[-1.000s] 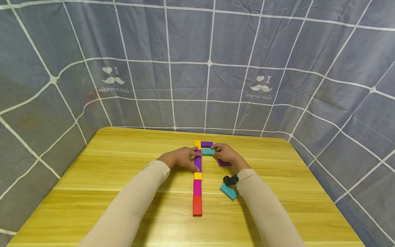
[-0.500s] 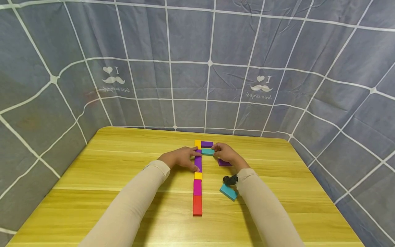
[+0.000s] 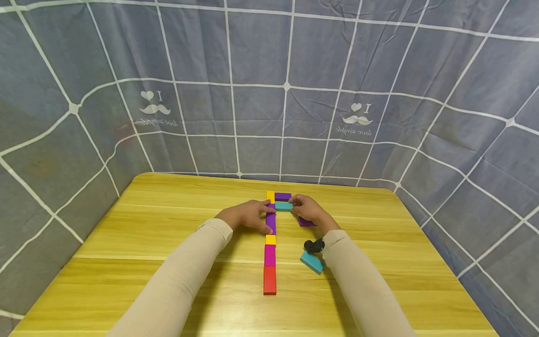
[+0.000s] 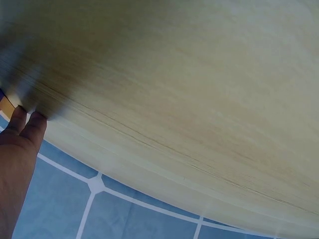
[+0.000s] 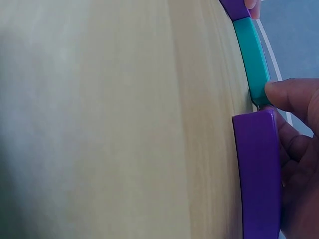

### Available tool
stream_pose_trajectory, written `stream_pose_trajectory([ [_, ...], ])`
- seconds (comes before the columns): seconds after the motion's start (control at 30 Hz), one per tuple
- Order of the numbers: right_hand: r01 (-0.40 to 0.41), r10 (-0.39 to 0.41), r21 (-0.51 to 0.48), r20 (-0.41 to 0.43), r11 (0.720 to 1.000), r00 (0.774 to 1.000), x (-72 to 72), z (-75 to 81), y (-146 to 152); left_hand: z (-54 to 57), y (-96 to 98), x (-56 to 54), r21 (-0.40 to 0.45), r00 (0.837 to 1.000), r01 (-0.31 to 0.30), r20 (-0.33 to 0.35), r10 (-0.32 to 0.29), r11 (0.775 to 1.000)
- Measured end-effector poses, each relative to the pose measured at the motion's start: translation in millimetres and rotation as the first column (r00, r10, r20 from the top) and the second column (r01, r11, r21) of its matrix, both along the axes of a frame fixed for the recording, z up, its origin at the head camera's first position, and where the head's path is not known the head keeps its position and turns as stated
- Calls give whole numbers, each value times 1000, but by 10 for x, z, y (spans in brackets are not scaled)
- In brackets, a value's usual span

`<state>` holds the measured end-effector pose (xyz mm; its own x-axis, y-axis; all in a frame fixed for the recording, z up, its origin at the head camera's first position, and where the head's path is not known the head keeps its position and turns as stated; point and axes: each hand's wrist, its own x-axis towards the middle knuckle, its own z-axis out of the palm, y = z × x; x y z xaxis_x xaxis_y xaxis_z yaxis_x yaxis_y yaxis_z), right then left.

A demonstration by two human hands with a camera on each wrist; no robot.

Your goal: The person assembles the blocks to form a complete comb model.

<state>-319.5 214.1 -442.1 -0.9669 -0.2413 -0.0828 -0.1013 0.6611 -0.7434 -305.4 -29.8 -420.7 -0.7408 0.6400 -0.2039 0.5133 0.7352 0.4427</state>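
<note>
A teal block (image 3: 283,206) lies crosswise against the column, with its right end pinched by my right hand (image 3: 307,209). In the right wrist view the thumb (image 5: 286,94) presses that end. My left hand (image 3: 250,215) rests along the column's left side, its spread fingers and thumb touching the purple block (image 3: 271,221). Above that block sits a yellow block (image 3: 270,195), with another purple block (image 3: 282,196) reaching right from it. Lower in the column come a small yellow block (image 3: 271,240), a magenta block (image 3: 270,255) and a red block (image 3: 270,281).
A loose purple block (image 3: 306,222) lies just under the right hand. Nearer the front, a second teal block (image 3: 312,263) lies slanted by the right wrist's black camera (image 3: 314,246). Behind the wooden table (image 3: 177,201) hangs a grey checked curtain (image 3: 257,112).
The teal block has slid very slightly left, closing the thin gap to the column, with the right hand still pinching it. My left hand stays in place.
</note>
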Motion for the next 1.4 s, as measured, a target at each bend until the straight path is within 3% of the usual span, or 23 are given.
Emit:
stream_pose_trajectory([
  [0.37, -29, 29, -2, -27, 1000, 999, -14, 21, 41, 19, 8, 11, 19, 1000, -8, 18, 7, 1000],
  [0.6, -64, 64, 4, -91, 998, 994, 47, 72, 289, 25, 20, 4, 9, 1000, -10, 15, 9, 1000],
  [0.93, -51, 50, -34, -46, 998, 998, 199, 49, 739, 37, 45, -22, 16, 1000, -7, 8, 7, 1000],
  [1.4, -144, 146, -85, 21, 986, 989, 238, -12, 875, 7, 23, -43, 7, 1000, -17, 15, 17, 1000],
])
